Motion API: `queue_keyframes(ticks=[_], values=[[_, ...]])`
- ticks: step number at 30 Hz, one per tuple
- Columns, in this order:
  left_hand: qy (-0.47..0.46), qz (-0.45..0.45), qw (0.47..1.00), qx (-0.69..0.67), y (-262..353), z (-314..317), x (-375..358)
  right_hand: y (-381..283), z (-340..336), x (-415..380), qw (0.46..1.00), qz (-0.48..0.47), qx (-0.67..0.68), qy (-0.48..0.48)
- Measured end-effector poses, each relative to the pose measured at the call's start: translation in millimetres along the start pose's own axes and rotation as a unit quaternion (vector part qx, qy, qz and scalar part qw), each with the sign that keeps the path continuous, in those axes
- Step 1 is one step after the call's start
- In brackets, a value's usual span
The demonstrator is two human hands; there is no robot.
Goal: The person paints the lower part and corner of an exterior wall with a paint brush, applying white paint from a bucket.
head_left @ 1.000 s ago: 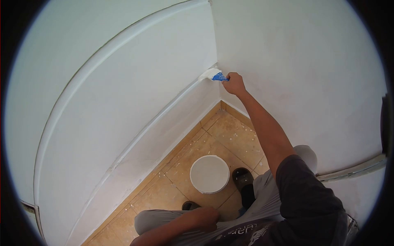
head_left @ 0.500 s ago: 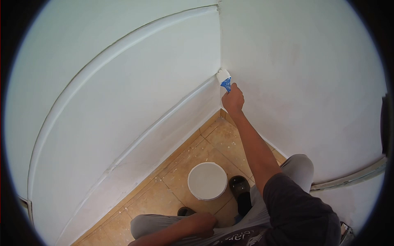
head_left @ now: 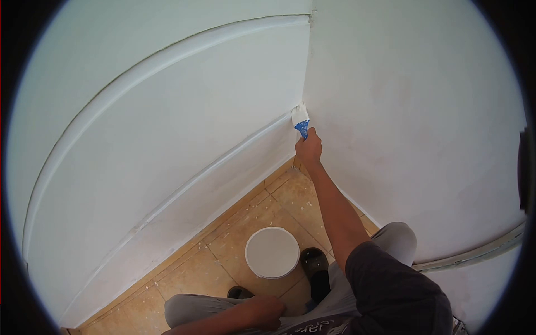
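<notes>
My right hand [head_left: 309, 149] is closed round the blue handle of a paintbrush [head_left: 300, 118]. White paint covers the brush's bristle end, which touches the wall at the inside corner, where the lower trim strip [head_left: 223, 158] meets it. My right arm reaches forward, nearly straight. Near my lap, my left hand [head_left: 266, 311] rests with its fingers curled in, and nothing shows in it. Between my feet and the left wall, a round white bucket [head_left: 272, 253] of pale paint stands on the floor.
Tan floor tiles [head_left: 290, 195] carry spatters of white paint. A tile skirting runs along the foot of both walls. My dark shoe [head_left: 314, 260] is just right of the bucket. A curved moulding [head_left: 139, 71] crosses the left wall, and a rail [head_left: 474, 249] lies at lower right.
The view has shifted slightly. The brush has moved a little down and left against the corner, with my right hand still gripping it. My left hand stays near my lap.
</notes>
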State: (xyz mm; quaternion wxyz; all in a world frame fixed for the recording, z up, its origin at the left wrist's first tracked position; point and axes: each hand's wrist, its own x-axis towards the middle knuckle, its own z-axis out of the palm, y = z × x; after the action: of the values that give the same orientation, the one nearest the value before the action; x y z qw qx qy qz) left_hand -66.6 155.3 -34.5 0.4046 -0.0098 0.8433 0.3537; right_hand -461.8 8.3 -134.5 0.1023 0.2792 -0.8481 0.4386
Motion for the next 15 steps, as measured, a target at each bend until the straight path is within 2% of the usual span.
queue_keyframes(ticks=[2,5,8,15], values=[[0.0,0.006,1.0,0.005,-1,0,2,17,-7,15,0.996,-0.007,0.091,-0.005],[0.008,0.022,1.0,0.011,-4,1,3,41,-22,47,0.969,0.075,0.213,-0.096],[0.016,0.034,0.999,0.008,-9,-2,4,31,-44,66,0.954,0.125,0.214,-0.17],[0.025,0.016,0.999,0.03,-7,-5,19,0,-39,49,0.908,0.204,0.307,-0.197]])
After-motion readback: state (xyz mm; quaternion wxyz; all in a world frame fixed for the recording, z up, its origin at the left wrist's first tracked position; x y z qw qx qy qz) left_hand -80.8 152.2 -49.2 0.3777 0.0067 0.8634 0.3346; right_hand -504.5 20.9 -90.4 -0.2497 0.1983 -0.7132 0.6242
